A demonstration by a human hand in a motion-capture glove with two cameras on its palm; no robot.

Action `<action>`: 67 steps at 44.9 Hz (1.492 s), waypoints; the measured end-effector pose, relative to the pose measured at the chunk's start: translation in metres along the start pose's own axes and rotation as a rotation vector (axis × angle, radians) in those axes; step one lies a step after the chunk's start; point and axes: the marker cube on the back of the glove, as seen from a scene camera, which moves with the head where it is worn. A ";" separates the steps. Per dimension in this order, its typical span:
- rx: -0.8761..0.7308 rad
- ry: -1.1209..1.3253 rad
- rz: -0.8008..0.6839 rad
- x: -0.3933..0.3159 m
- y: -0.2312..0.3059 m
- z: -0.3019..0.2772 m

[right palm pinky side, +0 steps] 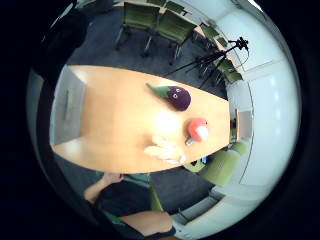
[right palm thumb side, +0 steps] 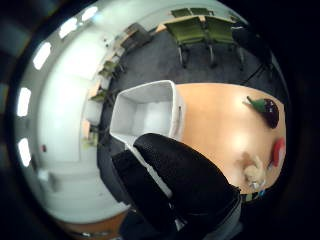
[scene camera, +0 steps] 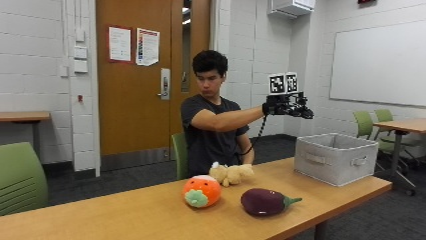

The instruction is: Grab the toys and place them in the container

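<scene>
On the wooden table (scene camera: 133, 215), from left to right, lie a round orange plush fruit (scene camera: 202, 191), a cream plush animal (scene camera: 231, 174), a purple plush eggplant (scene camera: 265, 201) and the grey fabric container (scene camera: 335, 157). They look soft and light; take each around its body. The gloved right hand (scene camera: 287, 106) is raised above the container, holding nothing; how its fingers stand I cannot tell.

Three plush toys lie together on the desk (scene camera: 133, 215): a round orange tomato-like toy (scene camera: 202, 191) with a green leafy patch facing forward, a cream-coloured soft animal (scene camera: 231, 174) just behind and beside it, and a dark purple eggplant (scene camera: 265, 201) lying on its side near the front edge, its green stem pointing toward the container. The container (scene camera: 335, 158) is a light grey fabric bin with cut-out side handles, standing upright and open-topped near the desk's end, well apart from the toys, and it holds no toy.
</scene>
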 end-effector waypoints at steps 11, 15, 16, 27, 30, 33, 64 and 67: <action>-0.004 -0.018 -0.011 0.003 0.004 0.002; 0.003 -0.014 -0.013 0.004 0.006 0.000; 0.004 -0.013 -0.015 0.004 0.006 -0.001; -0.005 -0.033 -0.031 0.035 0.033 -0.009; 0.019 -0.013 -0.019 0.056 0.047 -0.010; 0.046 0.016 0.007 0.083 0.064 -0.008; -0.130 0.020 0.165 0.201 0.163 0.199; -0.157 0.045 0.165 0.203 0.167 0.206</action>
